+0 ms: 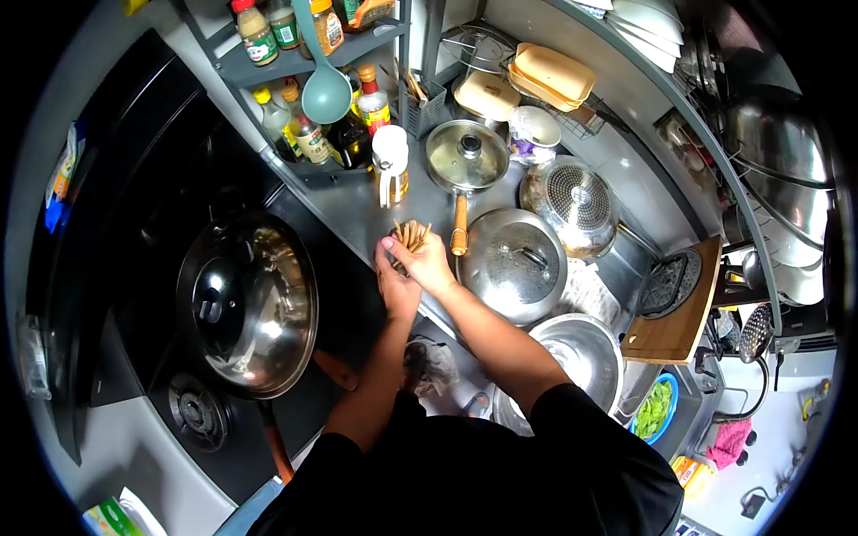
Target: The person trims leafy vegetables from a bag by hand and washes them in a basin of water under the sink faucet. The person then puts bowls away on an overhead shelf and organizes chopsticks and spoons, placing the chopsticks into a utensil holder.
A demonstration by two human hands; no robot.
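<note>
Both hands meet over the front edge of the metal counter, around a bundle of thin brown sticks [412,235]. My right hand [425,262] is closed on the bundle, whose ends fan out above the fingers. My left hand [394,275] presses against it from the left, fingers closed round the lower part of the bundle, which is mostly hidden. Just behind the hands stands a white-topped bottle [391,161]. A small pan with a glass lid [466,156] lies behind and to the right, its wooden handle pointing towards my hands.
On the left, a large lidded wok [259,313] sits on the black stove [349,313]. Right of my hands are a domed lid [512,259], an upturned pan [569,204] and a steel bowl [581,357]. Behind, a rack [313,67] holds bottles and a hanging ladle [327,96].
</note>
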